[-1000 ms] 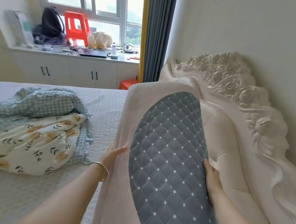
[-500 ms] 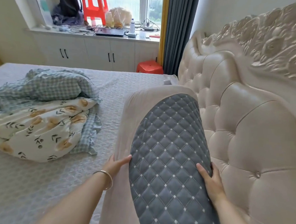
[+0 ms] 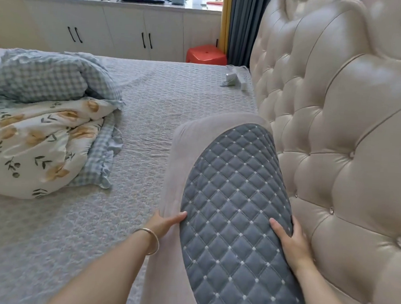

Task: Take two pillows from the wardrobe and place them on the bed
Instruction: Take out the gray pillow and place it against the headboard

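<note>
A long pillow point(image 3: 229, 200) with a beige side and a grey quilted face stands on its edge along the head of the bed point(image 3: 164, 107), close to the padded headboard point(image 3: 336, 141). My left hand point(image 3: 167, 222), with a bangle on the wrist, grips the beige side. My right hand point(image 3: 288, 241) presses on the grey quilted face at its right edge, next to the headboard. Only one pillow is in view.
A crumpled floral and checked quilt point(image 3: 44, 123) lies on the left of the bed. White chargers point(image 3: 234, 77) sit at the far corner by the headboard. Beyond the bed are white cabinets point(image 3: 122, 32), a red stool point(image 3: 206, 54) and a grey curtain point(image 3: 246, 20).
The pillow has come down from raised in front of the headboard to low on the bed. My view has tilted down, and both hands keep their hold.
</note>
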`<state>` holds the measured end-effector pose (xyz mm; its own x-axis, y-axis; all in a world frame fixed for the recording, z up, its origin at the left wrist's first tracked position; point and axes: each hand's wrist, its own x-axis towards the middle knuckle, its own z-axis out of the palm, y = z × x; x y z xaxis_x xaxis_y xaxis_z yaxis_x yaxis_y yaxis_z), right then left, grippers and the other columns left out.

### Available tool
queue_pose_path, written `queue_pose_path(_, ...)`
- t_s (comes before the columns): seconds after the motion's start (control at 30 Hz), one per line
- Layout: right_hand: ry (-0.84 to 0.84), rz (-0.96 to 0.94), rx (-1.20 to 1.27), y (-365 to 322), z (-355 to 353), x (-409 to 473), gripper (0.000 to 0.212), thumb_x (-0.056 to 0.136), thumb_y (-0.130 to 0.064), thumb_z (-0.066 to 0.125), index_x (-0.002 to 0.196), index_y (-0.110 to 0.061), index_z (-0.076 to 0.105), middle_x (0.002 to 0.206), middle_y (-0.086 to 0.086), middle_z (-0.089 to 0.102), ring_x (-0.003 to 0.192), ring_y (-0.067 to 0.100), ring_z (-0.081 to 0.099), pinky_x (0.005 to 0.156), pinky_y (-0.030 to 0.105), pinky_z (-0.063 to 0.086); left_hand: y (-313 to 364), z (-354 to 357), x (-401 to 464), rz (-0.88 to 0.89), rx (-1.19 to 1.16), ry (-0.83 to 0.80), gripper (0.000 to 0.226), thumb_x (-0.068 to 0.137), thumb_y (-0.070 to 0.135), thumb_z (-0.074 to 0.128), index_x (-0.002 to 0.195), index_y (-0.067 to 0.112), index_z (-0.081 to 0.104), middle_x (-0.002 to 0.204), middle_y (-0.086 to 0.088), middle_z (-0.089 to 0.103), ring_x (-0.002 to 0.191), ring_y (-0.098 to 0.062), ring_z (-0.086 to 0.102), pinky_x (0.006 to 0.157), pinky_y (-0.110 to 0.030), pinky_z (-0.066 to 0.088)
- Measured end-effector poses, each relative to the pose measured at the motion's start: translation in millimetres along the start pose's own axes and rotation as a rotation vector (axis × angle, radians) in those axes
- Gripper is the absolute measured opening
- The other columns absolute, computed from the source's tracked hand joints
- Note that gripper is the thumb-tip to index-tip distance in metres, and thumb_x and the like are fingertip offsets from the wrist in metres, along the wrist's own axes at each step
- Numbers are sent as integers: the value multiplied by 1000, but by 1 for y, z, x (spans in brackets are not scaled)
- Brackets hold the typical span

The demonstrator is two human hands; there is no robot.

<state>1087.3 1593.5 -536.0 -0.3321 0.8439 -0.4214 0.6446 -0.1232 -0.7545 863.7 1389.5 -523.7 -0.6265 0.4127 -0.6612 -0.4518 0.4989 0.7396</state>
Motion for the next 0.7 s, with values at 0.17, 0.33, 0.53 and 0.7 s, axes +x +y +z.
queue_pose_path(0.17,-42,-11,-40,21,0,15,117,45,-88,54,143,-27,33,143,4,47,130,23,45,112,43,32,-19,22,17,-32,-27,21,64,80,26,75,132,11,41,122,0,50,101,-18,45,90,-29,35)
queue_pose_path(0.33,-52,27,-103,25,12,25,94,68,-74,54,146,-28,27,145,5,45,132,28,42,111,42,32,-19,31,29,-35,20,99,101,55,46,85,138,10,39,133,-7,53,112,-25,52,95,-35,41)
queue_pose_path(0.53,-130,120,-83,30,29,30,111,60,-80,54,147,-16,28,151,6,36,137,24,35,115,40,27,-31,31,38,-62,118,146,111,53,48,83,142,8,32,139,-11,47,123,-30,48,95,-36,39)
queue_pose_path(0.7,-257,113,-129,38,40,27,105,74,-63,61,151,-15,8,160,3,6,146,19,10,119,37,12,-39,50,45,-28,167,148,95,67,36,83,141,9,30,134,-6,47,120,-28,48,96,-33,39)
